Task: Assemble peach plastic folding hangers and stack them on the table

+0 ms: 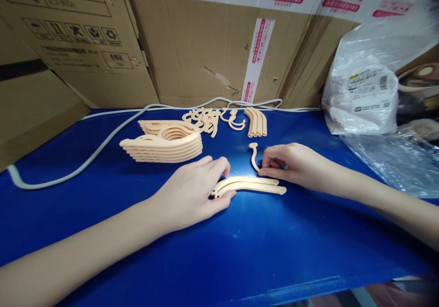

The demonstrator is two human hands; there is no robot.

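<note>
Two curved cream plastic arms (pixel 254 186) lie side by side on the blue table top (pixel 212 252). My left hand (pixel 195 193) is closed on their left end, fingers curled over them. My right hand (pixel 291 163) pinches the base of a cream plastic hook (pixel 254 154) at the arms' middle-right. A stack of finished cream hangers (pixel 164 142) lies behind my left hand.
Loose cream hooks (pixel 212 117) and a small bundle of curved arms (pixel 256 122) lie at the back. A white cable (pixel 103 145) runs along the left. Cardboard boxes (pixel 206 46) wall off the back. A plastic bag (pixel 366 87) sits at the right.
</note>
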